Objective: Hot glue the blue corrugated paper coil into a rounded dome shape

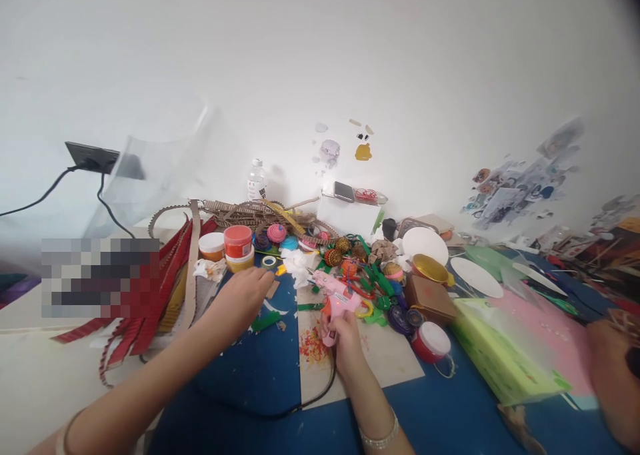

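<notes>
Pink glue gun (pixel 346 300), within right fingers (pixel 344 323)

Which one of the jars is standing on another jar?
The red jar with red top, beyond the left hand: it sits on a yellow jar. The white-topped orange jar and white-topped red jar are not stacked.

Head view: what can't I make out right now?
All in the head view:
Left hand: its own back hides whether the fingertips hold anything.
Pink glue gun: its handle is partly covered by the right hand.
Bottle: fine print too small to read.
Another person's arm: cut off by the right edge.
</notes>
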A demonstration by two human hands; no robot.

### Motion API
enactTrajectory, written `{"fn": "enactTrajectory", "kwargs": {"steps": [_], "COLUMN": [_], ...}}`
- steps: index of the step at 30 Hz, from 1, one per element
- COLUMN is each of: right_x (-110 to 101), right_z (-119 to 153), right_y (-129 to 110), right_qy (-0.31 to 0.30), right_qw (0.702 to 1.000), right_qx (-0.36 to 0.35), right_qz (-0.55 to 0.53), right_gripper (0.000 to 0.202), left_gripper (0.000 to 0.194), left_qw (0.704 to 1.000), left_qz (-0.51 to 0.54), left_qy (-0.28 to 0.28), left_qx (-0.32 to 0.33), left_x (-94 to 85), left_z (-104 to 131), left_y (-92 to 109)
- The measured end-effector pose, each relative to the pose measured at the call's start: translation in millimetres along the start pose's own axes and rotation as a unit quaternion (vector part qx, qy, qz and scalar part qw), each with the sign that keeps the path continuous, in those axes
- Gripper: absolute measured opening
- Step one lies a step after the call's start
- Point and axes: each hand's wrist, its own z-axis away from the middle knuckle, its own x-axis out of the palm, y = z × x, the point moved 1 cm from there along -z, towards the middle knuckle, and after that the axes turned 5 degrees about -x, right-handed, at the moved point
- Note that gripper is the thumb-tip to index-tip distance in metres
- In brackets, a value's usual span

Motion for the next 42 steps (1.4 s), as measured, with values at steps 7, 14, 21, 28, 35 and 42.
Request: {"fn": "enactTrajectory", "kwargs": {"steps": [7,14,21,28,35,42], "right_x": [1,4,9,8,-34,-97], "right_z": [1,1,7,10,12,25], "right_y": [-1,-3,-3,-9,-56,-87], "right_qy": [-0.012,-0.009,-0.091,-0.103,0.083,0.203], "right_qw": [1.0,1.0,0.992,0.913,0.659,0.367], "right_qx": [0.002,-0.016,-0.075,-0.207,-0.316,-0.21], "right_qz": [-0.005,-0.007,0.052,0.337,0.677,0.883], "right_gripper": [0.011,0.011,0.033,0.034,0.019,0.013], "left_gripper": [0.037,0.028,0.031,0.057,0.054,0.04], "left_qw": [0.993,0.987,0.862,0.759,0.759,0.772], "left_qz": [0.062,0.158,0.481,0.625,0.609,0.593], "left_qy": [-0.099,-0.026,-0.136,-0.119,-0.096,-0.109], "left_qx": [0.021,0.001,-0.085,-0.139,-0.21,-0.203], "left_x": [34.4,27.9,50.2,88.9,79.2,74.3], "left_z": [22,17,9,8,11,11], "left_y": [-13,13,69,67,59,65]}}
